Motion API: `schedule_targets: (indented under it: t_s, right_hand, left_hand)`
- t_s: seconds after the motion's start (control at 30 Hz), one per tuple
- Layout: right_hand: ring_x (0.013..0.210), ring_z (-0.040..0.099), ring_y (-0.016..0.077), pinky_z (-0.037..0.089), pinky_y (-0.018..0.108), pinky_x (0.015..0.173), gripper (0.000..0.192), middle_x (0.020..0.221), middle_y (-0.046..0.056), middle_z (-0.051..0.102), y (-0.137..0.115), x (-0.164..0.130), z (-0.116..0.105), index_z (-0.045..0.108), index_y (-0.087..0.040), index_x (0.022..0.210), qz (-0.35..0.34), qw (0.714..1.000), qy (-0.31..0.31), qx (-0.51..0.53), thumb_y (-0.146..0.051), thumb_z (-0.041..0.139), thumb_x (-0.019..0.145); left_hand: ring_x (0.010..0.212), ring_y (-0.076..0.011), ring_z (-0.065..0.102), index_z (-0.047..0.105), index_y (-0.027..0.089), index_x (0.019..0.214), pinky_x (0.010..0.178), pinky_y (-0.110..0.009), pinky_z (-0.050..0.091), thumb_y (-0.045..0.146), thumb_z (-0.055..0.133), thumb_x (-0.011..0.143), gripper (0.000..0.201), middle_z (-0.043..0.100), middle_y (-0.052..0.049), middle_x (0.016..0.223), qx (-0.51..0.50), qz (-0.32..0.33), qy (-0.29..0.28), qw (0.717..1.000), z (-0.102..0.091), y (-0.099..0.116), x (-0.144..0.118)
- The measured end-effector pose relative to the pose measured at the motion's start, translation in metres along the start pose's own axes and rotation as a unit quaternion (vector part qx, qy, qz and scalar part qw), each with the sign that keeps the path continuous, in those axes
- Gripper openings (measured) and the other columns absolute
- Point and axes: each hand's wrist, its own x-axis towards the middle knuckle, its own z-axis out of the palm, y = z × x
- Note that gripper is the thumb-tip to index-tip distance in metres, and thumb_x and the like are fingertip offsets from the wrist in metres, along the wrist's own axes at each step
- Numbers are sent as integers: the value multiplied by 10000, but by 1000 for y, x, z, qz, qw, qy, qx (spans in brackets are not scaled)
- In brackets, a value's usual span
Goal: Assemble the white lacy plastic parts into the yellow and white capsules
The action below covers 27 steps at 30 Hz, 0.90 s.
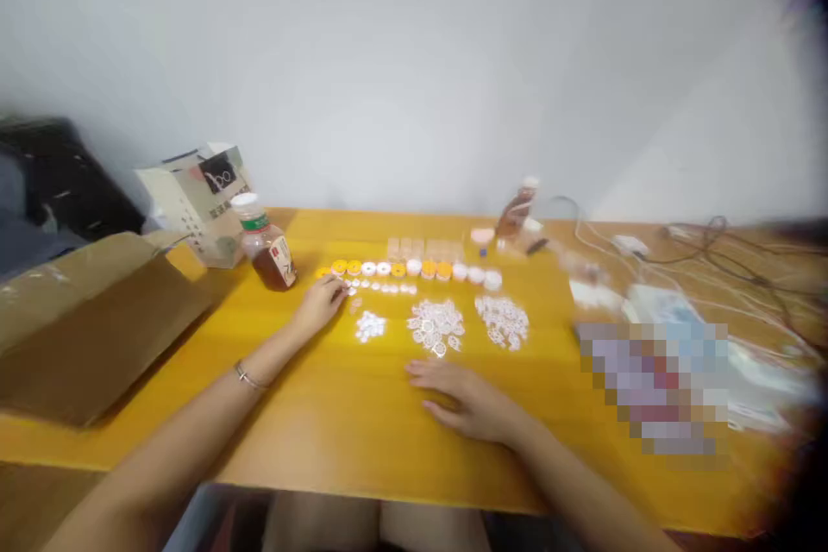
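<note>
Blurred white pieces [436, 326], left hand [322, 304] fingertips there, right hand [467, 401] flat, empty

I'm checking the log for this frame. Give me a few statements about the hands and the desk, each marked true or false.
1. The left hand reaches to the row of round caps. True.
2. The right hand holds the bottle. False: it lies flat on the table, holding nothing.
3. Three heaps of small white pieces lie before the caps. True.
4. The bottle lies on its side. False: it stands upright.
</note>
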Motion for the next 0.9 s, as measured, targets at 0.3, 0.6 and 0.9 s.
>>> schedule_targets:
  t_s: [0.3, 0.6, 0.9]
  right_hand:
    - [1157, 502, 191, 376, 381, 1010, 291, 1234, 81, 561, -3, -1, 2, 579, -210, 1111, 0, 1000, 22, 21, -203, 485, 836]
    - [972, 609, 184, 479, 354, 879, 211, 1034, 81, 667, -4, -5, 11, 617, -201, 989, 12, 992, 129, 2, -204, 458, 851]
    - [857, 609, 183, 486, 339, 803, 202, 914, 68, 672, -9, -2, 9, 612, -209, 946, -3, 990, 139, -8, -228, 426, 870]
  left_hand:
    - [757, -153, 529, 572, 158, 817, 720, -264, 425, 262, 450, 860, 165, 566, -44, 794, -55, 57, -21, 997, -18, 58, -17]
    - [718, -127, 528, 595, 170, 822, 685, -223, 406, 299, 507, 840, 157, 587, -12, 750, -134, 139, -198, 961, 5, 112, -48]
    - [618, -93, 500, 604, 156, 840, 584, -189, 400, 316, 546, 803, 175, 549, 4, 692, -176, 117, -212, 954, 13, 102, -51]
